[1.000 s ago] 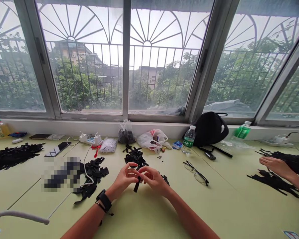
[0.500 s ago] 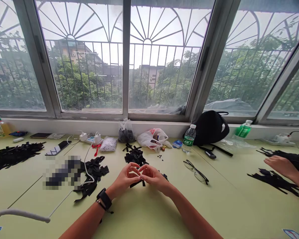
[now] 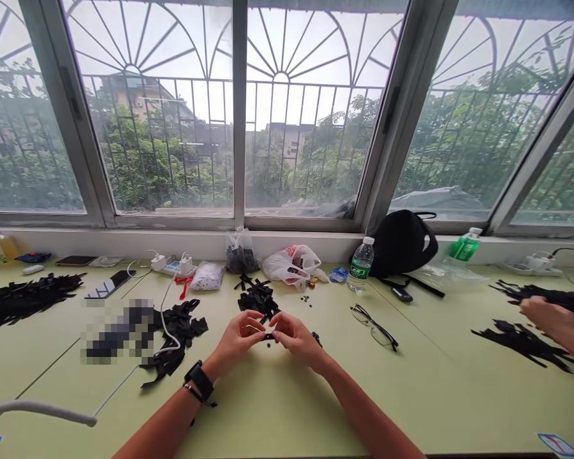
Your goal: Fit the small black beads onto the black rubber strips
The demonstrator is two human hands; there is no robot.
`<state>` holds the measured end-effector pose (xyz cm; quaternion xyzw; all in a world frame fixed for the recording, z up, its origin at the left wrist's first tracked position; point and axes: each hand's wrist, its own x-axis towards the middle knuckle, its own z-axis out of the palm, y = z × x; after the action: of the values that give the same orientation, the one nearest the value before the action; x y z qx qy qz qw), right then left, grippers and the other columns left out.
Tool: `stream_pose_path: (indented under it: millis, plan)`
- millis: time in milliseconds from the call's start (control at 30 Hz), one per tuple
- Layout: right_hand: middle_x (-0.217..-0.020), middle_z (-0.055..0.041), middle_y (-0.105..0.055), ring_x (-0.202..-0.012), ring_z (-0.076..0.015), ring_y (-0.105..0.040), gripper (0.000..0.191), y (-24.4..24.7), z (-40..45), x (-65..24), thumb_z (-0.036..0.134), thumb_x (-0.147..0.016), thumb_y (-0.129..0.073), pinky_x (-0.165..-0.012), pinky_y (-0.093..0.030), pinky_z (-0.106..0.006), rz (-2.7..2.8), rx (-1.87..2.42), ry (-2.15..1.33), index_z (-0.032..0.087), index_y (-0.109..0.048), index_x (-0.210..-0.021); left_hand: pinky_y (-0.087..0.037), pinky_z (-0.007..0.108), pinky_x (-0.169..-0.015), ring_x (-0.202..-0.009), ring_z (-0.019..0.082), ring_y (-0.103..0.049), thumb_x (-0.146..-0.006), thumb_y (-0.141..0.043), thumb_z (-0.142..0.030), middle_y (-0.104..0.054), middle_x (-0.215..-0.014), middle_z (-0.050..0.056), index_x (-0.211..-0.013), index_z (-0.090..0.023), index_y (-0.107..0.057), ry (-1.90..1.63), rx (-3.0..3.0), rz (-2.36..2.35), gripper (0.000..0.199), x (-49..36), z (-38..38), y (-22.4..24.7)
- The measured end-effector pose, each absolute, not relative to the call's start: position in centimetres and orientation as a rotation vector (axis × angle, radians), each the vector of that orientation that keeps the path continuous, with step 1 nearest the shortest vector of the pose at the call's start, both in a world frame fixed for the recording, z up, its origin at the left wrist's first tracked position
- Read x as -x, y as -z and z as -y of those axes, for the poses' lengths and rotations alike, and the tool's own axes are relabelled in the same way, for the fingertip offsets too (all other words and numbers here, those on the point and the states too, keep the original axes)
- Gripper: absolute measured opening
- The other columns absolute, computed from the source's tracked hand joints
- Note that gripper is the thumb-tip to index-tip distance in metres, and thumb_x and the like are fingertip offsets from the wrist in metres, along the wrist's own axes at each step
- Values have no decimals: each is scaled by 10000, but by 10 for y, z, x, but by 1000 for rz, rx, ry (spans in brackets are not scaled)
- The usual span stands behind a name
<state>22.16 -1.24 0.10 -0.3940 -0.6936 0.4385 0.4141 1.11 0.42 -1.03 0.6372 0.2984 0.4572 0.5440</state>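
My left hand (image 3: 242, 335) and my right hand (image 3: 294, 338) meet above the table, fingertips pinched on the two ends of a short black fabric strip (image 3: 268, 337). The strip is stretched level between them. Just below it lies a tiny dark round piece (image 3: 268, 345). Behind my hands is a heap of black strips (image 3: 257, 298), partly hidden by my fingers. Small dark pieces (image 3: 317, 338) show beside the back of my right hand. Several small dark discs (image 3: 307, 299) lie farther off.
More black strips (image 3: 184, 325) lie on the left under a white cable (image 3: 172, 347). Glasses (image 3: 375, 328) and a water bottle (image 3: 361, 264) stand right of my hands. A white plastic bag (image 3: 291, 266) sits behind. At far right, another person's hand (image 3: 550, 319) is over black strips (image 3: 521, 341).
The black strip between my fingers has turned from hanging down to lying level, and my fingertips have moved slightly apart. The other person's hand has shifted right.
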Motion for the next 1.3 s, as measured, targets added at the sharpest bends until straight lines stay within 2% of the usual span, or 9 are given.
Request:
stream_pose_path:
  millis: [67,267,567,833,900,1000,1133,1300]
  plan:
    - [-647,50,-511,-601,-121,-449,162,5,10,-222,242,-856,-620,-581,-329,-246,1803,1057,-1008,187,-613,-1009,-544,312,-757,-823,198,-713,-814,-809,-360,-744,-912,57,-1107,-178,-657,-1120,-1583,-770,377,-11,-7,15]
    - [-618,70,-523,-572,-109,-433,273,18,6,-221,110,-770,-568,-582,-326,-235,1892,1153,-849,194,-614,-1026,-519,290,-712,-791,186,-689,-854,-706,-269,-735,-861,24,-1073,-198,-665,-1116,-1867,-930,234,-13,-3,19]
    - [-625,67,-568,-565,-112,-483,353,21,4,-223,73,-711,-559,-588,-350,-222,1905,1275,-743,195,-622,-1036,-487,266,-679,-770,166,-655,-843,-639,-195,-709,-875,15,-1053,-202,-675,-1083,-1969,-972,214,-15,-1,20]
    - [-690,42,-629,-626,-148,-574,320,21,7,-223,124,-764,-600,-633,-377,-248,1983,1325,-563,213,-637,-1069,-454,271,-625,-693,154,-597,-838,-597,-186,-706,-910,34,-1001,-197,-702,-1045,-2028,-976,194,-14,1,17]
    - [-712,30,-645,-651,-164,-592,287,19,8,-223,167,-795,-621,-660,-381,-262,2000,1348,-499,221,-640,-1076,-475,285,-659,-726,167,-600,-822,-587,-158,-712,-952,42,-1003,-209,-713,-1031,-2060,-963,226,-13,3,15]
    - [-735,17,-648,-684,-186,-603,242,15,9,-224,267,-840,-654,-677,-378,-274,2013,1390,-427,228,-645,-1079,-505,324,-809,-909,217,-617,-764,-591,-100,-714,-1019,46,-1032,-241,-732,-1020,-2136,-910,334,-11,8,10]
    - [-778,-2,-647,-721,-197,-597,217,17,9,-224,372,-885,-655,-675,-364,-278,2012,1439,-328,228,-647,-1047,-466,377,-977,-1081,261,-583,-705,-591,-51,-730,-1085,43,-1065,-262,-743,-972,-2229,-808,444,-8,14,3]
    - [-848,-20,-670,-748,-194,-595,162,21,8,-223,277,-916,-579,-718,-387,-296,2007,1420,-274,224,-645,-1055,-447,405,-1000,-1084,269,-580,-718,-648,-86,-737,-1222,19,-1064,-288,-780,-917,-2321,-775,421,-7,14,3]
